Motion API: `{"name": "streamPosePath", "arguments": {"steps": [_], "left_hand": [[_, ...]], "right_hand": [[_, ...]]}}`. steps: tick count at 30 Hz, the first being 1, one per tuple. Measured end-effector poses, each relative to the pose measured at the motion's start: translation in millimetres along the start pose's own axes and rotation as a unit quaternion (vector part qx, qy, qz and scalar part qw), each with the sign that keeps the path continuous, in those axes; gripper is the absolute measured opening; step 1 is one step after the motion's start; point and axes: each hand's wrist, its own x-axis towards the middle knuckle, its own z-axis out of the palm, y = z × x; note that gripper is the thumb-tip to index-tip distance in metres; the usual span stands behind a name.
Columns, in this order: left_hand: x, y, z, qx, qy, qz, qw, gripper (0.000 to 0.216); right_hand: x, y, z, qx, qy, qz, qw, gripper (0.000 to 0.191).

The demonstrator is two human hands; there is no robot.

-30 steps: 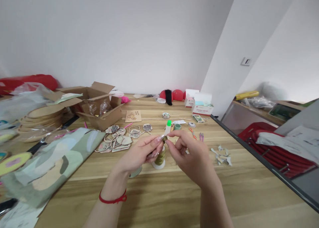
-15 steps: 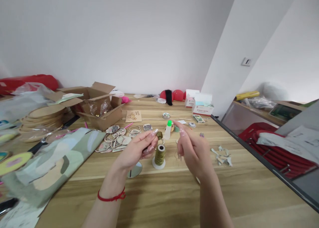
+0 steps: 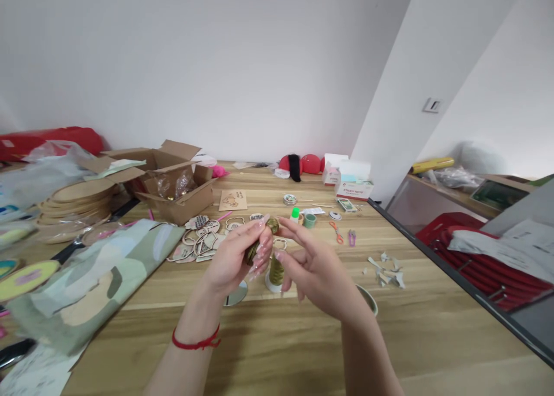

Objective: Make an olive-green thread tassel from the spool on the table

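My left hand [image 3: 242, 251], with a red cord on its wrist, is closed round an olive-green thread bundle [image 3: 272, 225], whose wound top shows above the fingers. My right hand [image 3: 314, 266] reaches in from the right. Its fingertips are close to the bundle, and the thumb stands apart below them; whether a strand runs between the hands is too fine to make out. Just under both hands, a spool of olive thread [image 3: 276, 273] stands upright on its white base, partly covered by the right fingers. Behind the hands shows the green cap of a glue bottle [image 3: 295, 213].
Wooden tags [image 3: 208, 240] lie piled left of the hands, near an open cardboard box [image 3: 182, 205] and folded patterned fabric [image 3: 116, 275]. Orange scissors [image 3: 336, 232], purple snips [image 3: 352, 238] and fabric scraps [image 3: 389, 275] lie to the right. A round mirror [image 3: 237, 294] is below the left hand.
My right hand has moved left, from apart to right beside the bundle, and its fingers have spread. The left hand keeps its hold nearly in place. The scissors and snips are now uncovered.
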Motion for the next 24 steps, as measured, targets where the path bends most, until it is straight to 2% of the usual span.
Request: {"name": "streamPosePath", "arguments": {"steps": [3,7,9,18,24], "left_hand": [[-0.5,0.1,1.2,0.039,0.007,0.004,0.999,0.034],[-1.2,0.8,1.8,0.051,0.014,-0.001,0.999,0.033],[-1.5,1.1,1.5,0.058,0.017,-0.005,0.998,0.034],[-1.9,4.5,0.7,0.057,0.036,-0.006,0.998,0.032],[-1.1,2.5,0.9,0.081,0.039,-0.007,0.996,0.035]], "right_hand": [[3.5,2.4,9.6,0.064,0.009,0.026,0.998,0.059],[7.8,9.4,9.9,0.092,0.027,0.036,0.995,0.029],[7.2,10.3,6.8,0.077,0.036,0.025,0.996,0.022],[-3.7,1.1,-7.3,-0.021,0.037,0.005,0.999,0.009],[-9.5,-4.6,-7.3,-0.027,-0.011,-0.015,0.999,0.008]]}}
